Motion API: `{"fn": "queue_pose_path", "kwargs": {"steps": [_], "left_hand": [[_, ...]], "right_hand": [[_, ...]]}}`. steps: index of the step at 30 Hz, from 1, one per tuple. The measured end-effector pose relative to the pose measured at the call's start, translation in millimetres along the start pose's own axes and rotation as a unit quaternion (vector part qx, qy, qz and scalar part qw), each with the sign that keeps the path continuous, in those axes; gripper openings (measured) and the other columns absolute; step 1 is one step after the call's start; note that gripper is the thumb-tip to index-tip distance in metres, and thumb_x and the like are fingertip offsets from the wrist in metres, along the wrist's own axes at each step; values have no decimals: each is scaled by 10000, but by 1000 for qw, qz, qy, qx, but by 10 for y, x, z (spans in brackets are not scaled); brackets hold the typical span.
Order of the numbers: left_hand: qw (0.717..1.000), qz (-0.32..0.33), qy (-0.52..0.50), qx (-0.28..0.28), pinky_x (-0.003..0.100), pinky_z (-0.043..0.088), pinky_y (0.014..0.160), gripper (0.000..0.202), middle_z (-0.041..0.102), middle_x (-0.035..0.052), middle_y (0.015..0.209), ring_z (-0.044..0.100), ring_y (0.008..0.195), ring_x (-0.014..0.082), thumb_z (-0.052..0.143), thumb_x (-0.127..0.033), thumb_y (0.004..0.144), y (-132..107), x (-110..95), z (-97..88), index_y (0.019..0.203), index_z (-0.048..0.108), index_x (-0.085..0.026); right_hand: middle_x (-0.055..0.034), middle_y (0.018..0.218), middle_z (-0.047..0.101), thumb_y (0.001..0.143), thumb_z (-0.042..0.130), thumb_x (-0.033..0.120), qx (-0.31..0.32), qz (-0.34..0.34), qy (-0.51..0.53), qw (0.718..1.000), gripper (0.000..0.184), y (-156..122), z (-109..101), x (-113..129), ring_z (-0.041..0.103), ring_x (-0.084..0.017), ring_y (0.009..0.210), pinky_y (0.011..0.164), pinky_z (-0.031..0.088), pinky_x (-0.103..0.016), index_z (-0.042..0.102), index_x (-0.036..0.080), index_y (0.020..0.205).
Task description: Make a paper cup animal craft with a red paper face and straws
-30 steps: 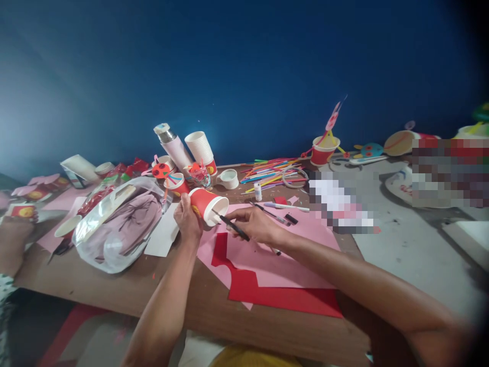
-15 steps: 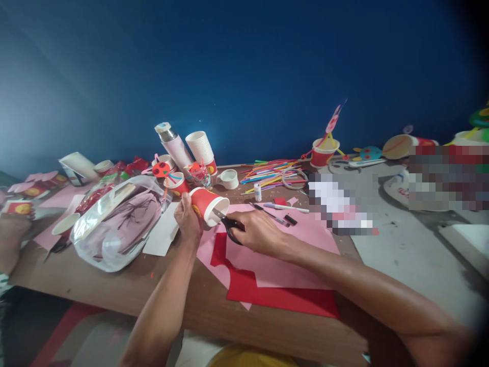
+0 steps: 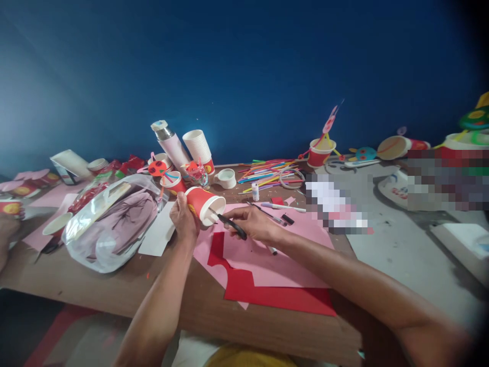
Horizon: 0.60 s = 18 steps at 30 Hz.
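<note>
Over on my left, a clear plastic bag (image 3: 110, 229) sits on the wooden table (image 3: 114, 290), mauve cloth (image 3: 132, 224) bunched inside it, with a white paper sheet (image 3: 157, 235) just beside it. Now to the action: my left hand (image 3: 184, 218) is wrapped firmly round a red paper cup (image 3: 198, 203), fingers closed, holding it up off the table and tipped on its side, white mouth facing right. Right at that mouth, the blades of my black-handled scissors (image 3: 233, 227) meet the rim; whether the tips are inside, I can't tell from here. My right hand (image 3: 254, 224) is curled, fingers closed on the handles. Below, a pink paper sheet (image 3: 275, 265) and a red paper sheet (image 3: 275, 298) overlap. Further right, past a white marker pen (image 3: 282, 207), a heap of coloured straws (image 3: 267, 174) lies well apart from my hands.
</note>
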<state>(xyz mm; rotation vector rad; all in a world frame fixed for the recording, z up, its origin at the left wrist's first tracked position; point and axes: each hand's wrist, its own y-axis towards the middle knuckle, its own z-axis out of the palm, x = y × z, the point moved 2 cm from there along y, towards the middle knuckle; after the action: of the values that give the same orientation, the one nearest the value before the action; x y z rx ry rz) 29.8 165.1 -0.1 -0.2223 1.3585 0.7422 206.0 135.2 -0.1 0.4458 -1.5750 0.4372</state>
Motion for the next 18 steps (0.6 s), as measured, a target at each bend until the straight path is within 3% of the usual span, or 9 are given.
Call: {"fn": "queue_pose_path", "kwargs": {"steps": [2, 4, 7, 10, 12, 13, 15, 17, 18], "left_hand": [[1000, 4, 6, -2, 286, 498, 605, 389, 658, 55, 744, 613, 646, 160, 516, -502, 780, -1, 1, 1, 785, 630, -130], [1000, 5, 1, 9, 290, 494, 602, 383, 656, 59, 736, 610, 637, 160, 513, -502, 782, -5, 10, 14, 761, 614, -133], [999, 9, -29, 41, 284, 486, 597, 363, 638, 45, 706, 599, 617, 147, 511, -493, 788, -12, 38, 39, 709, 575, -144], [997, 12, -54, 52, 275, 483, 596, 345, 623, 29, 694, 595, 616, 136, 516, -479, 791, -18, 67, 44, 686, 554, -153], [997, 15, -57, 46, 272, 484, 593, 340, 611, 18, 669, 586, 599, 128, 525, -473, 787, -22, 74, 38, 677, 558, -153], [997, 16, -58, 45, 272, 486, 594, 339, 603, 13, 655, 582, 591, 125, 529, -471, 786, -23, 75, 35, 674, 564, -152], [997, 14, -57, 44, 272, 488, 596, 335, 594, 7, 638, 579, 584, 122, 538, -465, 783, -23, 73, 31, 680, 578, -149], [998, 8, -55, 40, 274, 490, 598, 336, 597, 8, 642, 581, 588, 123, 543, -470, 777, -16, 72, 27, 696, 587, -146], [998, 6, -54, 36, 276, 492, 602, 340, 601, 11, 651, 585, 594, 124, 543, -475, 774, -10, 72, 25, 705, 590, -145]], "right_hand": [[4, 660, 612, 760, 495, 234, -15, -29, -78, 996, 288, -25, -3, 43, 491, -80, 532, 505, 362, -202, 664, 168, 984], [7, 648, 614, 764, 482, 205, -41, -72, -218, 973, 261, -82, 7, 121, 479, -83, 528, 509, 329, -209, 672, 175, 940], [-36, 715, 647, 790, 458, 183, -74, -116, -426, 894, 243, -170, 58, 209, 518, -118, 569, 528, 300, -239, 655, 158, 930], [-96, 773, 655, 811, 423, 132, -85, -137, -562, 811, 285, -214, 120, 210, 560, -165, 624, 552, 301, -271, 606, 117, 1029], [-113, 787, 654, 814, 414, 113, -83, -144, -581, 797, 312, -216, 137, 188, 569, -182, 646, 567, 315, -283, 583, 101, 1075], [-111, 787, 654, 813, 421, 122, -83, -144, -562, 811, 302, -208, 132, 176, 568, -182, 648, 569, 322, -285, 592, 104, 1061], [-79, 756, 652, 805, 448, 162, -75, -123, -458, 877, 267, -172, 98, 149, 554, -160, 617, 556, 335, -271, 627, 130, 1001], [-30, 695, 634, 782, 497, 206, -49, -65, -267, 960, 238, -115, 57, 101, 529, -123, 559, 524, 350, -242, 650, 158, 957], [-9, 664, 619, 766, 526, 224, -34, -29, -154, 987, 232, -84, 43, 72, 515, -106, 533, 509, 357, -229, 655, 163, 949]]}}
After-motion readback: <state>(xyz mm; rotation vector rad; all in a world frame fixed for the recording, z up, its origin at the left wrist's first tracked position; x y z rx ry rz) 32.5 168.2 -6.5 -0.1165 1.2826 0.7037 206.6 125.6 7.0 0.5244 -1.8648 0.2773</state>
